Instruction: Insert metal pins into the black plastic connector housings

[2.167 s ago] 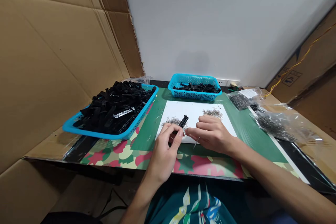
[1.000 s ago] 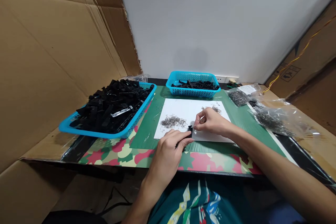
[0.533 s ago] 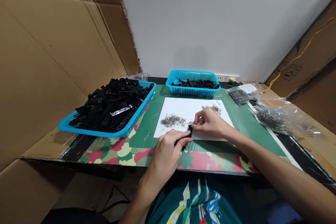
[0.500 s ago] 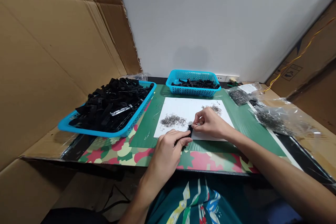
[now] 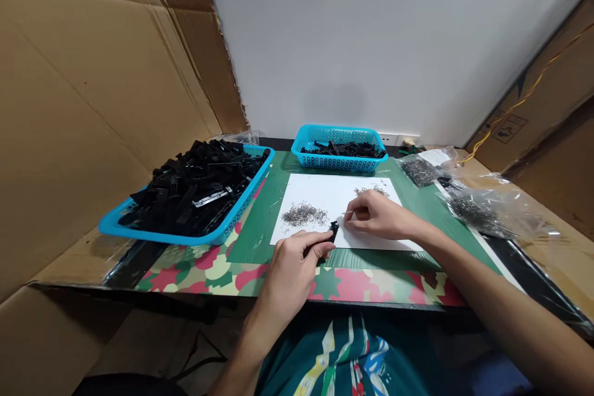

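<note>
Between the thumb and fingers of my left hand [image 5: 297, 260] is a small black plastic part [image 5: 335, 230], its far end sticking out over the white sheet [image 5: 320, 192]. Just right of it, my right hand [image 5: 374, 216] is closed in a pinch. A thin, pale, stick-like piece [image 5: 346, 215] shows at its fingertips, too small to name, and a slight gap separates it from the black part. One pile of tiny metal pieces [image 5: 305, 215] lies left of the hands on the sheet. Another pile [image 5: 371, 190] sits behind my right hand, partly hidden by it.
A blue basket [image 5: 250, 195] heaped with black parts stands at the left. At the back, a smaller blue basket [image 5: 343, 164] holds more. Clear bags of metal pieces [image 5: 420, 170] lie on the right. The sheet rests on a green mat [image 5: 255, 229]; cardboard [image 5: 83, 105] walls the left.
My right hand has drawn slightly away from the black part, which now shows more of its end. My left hand keeps its hold. The view has shifted slightly.
</note>
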A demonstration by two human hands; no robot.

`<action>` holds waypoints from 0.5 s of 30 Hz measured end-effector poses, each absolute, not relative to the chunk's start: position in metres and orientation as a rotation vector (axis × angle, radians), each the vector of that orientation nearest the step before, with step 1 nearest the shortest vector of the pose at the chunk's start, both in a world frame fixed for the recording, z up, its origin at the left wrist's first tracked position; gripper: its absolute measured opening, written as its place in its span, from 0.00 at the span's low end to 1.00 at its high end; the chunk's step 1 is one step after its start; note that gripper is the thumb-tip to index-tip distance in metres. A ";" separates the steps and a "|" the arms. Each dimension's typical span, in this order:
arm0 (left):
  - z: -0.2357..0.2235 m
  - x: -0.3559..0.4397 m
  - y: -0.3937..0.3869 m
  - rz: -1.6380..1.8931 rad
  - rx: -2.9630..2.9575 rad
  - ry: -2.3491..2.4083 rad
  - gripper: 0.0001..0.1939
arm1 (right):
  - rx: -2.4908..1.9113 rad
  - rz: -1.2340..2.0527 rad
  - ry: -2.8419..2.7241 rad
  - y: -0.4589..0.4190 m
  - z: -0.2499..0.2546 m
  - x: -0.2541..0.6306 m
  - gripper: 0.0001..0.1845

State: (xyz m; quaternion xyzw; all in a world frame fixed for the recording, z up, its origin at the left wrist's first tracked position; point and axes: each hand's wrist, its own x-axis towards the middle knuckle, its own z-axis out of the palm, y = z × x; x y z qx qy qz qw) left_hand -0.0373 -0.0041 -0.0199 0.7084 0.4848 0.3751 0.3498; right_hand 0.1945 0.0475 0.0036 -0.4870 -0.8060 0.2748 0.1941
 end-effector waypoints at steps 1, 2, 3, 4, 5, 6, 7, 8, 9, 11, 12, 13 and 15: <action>-0.020 -0.037 -0.004 0.971 1.835 1.255 0.13 | -1.372 0.686 -2.265 0.048 0.004 0.197 0.08; -0.020 -0.037 -0.004 0.971 1.837 1.253 0.13 | -1.366 0.599 -2.253 0.048 0.004 0.200 0.10; -0.019 -0.037 -0.005 0.970 1.840 1.251 0.13 | -1.347 0.527 -2.235 0.048 0.004 0.202 0.12; -0.020 -0.037 -0.005 0.968 1.842 1.249 0.13 | -1.315 0.479 -2.217 0.048 0.003 0.203 0.14; -0.020 -0.037 -0.005 0.966 1.841 1.248 0.14 | -1.276 0.453 -2.201 0.048 0.003 0.203 0.16; -0.020 -0.037 -0.004 0.964 1.838 1.246 0.14 | -1.234 0.442 -2.184 0.048 0.002 0.203 0.17; -0.020 -0.037 -0.004 0.962 1.834 1.245 0.14 | -1.195 0.437 -2.157 0.048 0.002 0.201 0.16; -0.021 -0.038 -0.004 0.959 1.830 1.243 0.14 | -1.163 0.442 -2.114 0.048 0.001 0.200 0.14; -0.021 -0.038 -0.004 0.956 1.827 1.240 0.14 | -1.142 0.472 -2.056 0.048 0.001 0.197 0.12; -0.021 -0.039 -0.004 0.950 1.822 1.236 0.14 | -1.124 0.634 -1.897 0.048 -0.001 0.191 0.09; -0.021 -0.039 -0.004 0.947 1.819 1.234 0.14 | -1.118 0.754 -1.807 0.048 -0.003 0.188 0.10; -0.021 -0.039 -0.004 0.943 1.815 1.234 0.14 | -1.110 0.876 -1.721 0.048 -0.005 0.185 0.13; -0.020 -0.039 -0.003 0.932 1.805 1.236 0.14 | -1.102 1.047 -1.595 0.047 -0.009 0.179 0.18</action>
